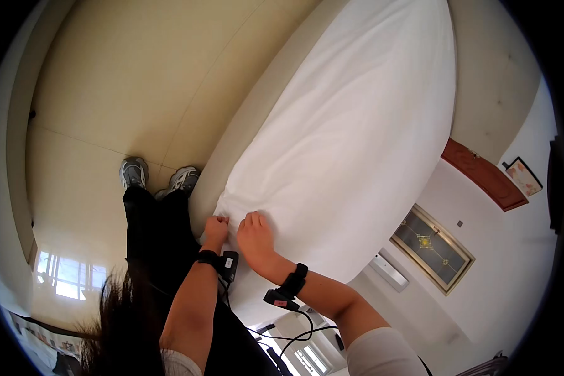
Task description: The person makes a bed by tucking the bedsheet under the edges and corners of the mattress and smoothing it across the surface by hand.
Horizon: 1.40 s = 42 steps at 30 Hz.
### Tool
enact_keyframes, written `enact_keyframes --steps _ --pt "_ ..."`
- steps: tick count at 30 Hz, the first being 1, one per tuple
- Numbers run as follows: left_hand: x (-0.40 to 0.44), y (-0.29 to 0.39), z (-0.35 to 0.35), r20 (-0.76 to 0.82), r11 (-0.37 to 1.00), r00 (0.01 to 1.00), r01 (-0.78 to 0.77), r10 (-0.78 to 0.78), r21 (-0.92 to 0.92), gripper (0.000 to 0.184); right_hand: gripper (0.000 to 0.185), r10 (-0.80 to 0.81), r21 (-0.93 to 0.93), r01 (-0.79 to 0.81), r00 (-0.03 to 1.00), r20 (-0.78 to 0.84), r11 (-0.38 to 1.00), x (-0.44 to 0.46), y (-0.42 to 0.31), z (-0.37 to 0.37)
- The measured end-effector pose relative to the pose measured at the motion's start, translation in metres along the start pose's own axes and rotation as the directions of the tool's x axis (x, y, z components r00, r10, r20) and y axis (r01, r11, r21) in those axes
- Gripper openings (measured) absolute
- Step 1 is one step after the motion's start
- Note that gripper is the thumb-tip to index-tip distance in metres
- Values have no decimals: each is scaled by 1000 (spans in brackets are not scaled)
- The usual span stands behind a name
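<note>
A white bed sheet covers the long mattress, with shallow wrinkles running along it. My left hand is closed at the sheet's corner, close to the bed's padded side, and pinches a bit of the cloth. Just to its right, my right hand rests on the sheet with its fingers curled together on the fabric; the fingertips are partly hidden. Each wrist carries a black strap with a small black device, the left device and the right device, with cables running from them.
A beige padded bed frame edges the mattress beside my grey shoes on the glossy tiled floor. A tufted beige panel stands beyond. Farther off are a red-brown door, a framed picture and a gold-framed glass panel.
</note>
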<state>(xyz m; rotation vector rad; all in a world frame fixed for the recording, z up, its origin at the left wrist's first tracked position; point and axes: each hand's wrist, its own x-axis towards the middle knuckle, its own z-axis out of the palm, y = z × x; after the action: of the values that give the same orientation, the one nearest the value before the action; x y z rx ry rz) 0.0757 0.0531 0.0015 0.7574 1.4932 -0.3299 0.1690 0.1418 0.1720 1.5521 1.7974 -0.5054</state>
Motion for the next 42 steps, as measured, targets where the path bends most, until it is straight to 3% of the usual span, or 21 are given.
enact_keyframes --steps 4,7,9,13,15,19,21,22,23,24,25,27,28,30,31,32,33,34,36,39,42 --pt "3 5 -8 87 996 996 -39 32 78 25 22 -32 -78 40 995 91 996 -4 0 -4" --pt "3 7 -26 52 987 999 -15 6 161 20 24 -44 24 44 999 1 999 -2 1 1" --pt "7 6 -41 142 974 989 -74 44 216 20 24 -120 241 129 991 -52 962 -6 5 -3" --pt "10 20 -58 187 949 979 -131 79 286 23 23 -156 235 146 987 24 961 -7 5 0" --pt "5 39 -54 187 905 982 -97 20 415 28 18 -87 123 63 975 205 990 -8 2 5" --pt "12 54 -51 230 912 972 -61 -38 407 33 15 -41 -58 53 980 193 997 -8 0 11" --pt "21 45 -49 275 882 961 -141 13 450 28 14 5 83 2 996 -91 997 -8 -2 17" --pt "30 30 -41 281 884 960 -142 12 446 28 14 5 79 1 996 -85 997 -9 0 17" --pt "40 17 -34 341 986 936 33 -88 162 24 14 25 77 -16 993 -117 997 -10 1 16" --pt "37 16 -36 420 965 893 234 -163 -123 20 14 43 80 -31 988 -150 996 -11 2 15" --pt "31 14 -35 413 964 895 237 -169 -121 20 14 38 87 -25 987 -153 996 -13 4 18" --pt "12 16 -35 349 902 928 257 -130 -348 13 15 19 22 -17 996 -90 1000 -14 3 24" --pt "2 29 -46 376 937 921 218 -105 -273 23 15 15 42 -11 996 -93 999 -14 0 22" --pt "-39 64 -72 436 965 879 -92 194 -244 37 17 45 -32 -44 998 33 999 -14 0 17" --pt "-46 63 -72 435 968 881 -87 186 -236 37 17 43 -22 -42 998 34 999 -15 1 15" --pt "-52 60 -72 421 903 801 -355 427 -241 45 15 54 30 -54 999 -8 998 -14 2 16" --pt "-57 58 -75 407 765 653 -595 638 -244 52 14 69 79 -65 996 -49 995 -11 0 16" --pt "-61 57 -79 409 764 651 -597 639 -244 52 14 71 78 -67 996 -49 995 -10 -3 15" --pt "-72 63 -80 314 677 635 -735 706 -36 49 14 47 227 -41 999 -21 973 -13 5 9" --pt "-73 74 -77 359 692 657 -720 663 41 39 14 58 274 -57 998 6 960 -12 4 7" --pt "-78 88 -82 384 705 683 -701 621 108 17 12 46 302 -59 998 48 952 -11 6 4"
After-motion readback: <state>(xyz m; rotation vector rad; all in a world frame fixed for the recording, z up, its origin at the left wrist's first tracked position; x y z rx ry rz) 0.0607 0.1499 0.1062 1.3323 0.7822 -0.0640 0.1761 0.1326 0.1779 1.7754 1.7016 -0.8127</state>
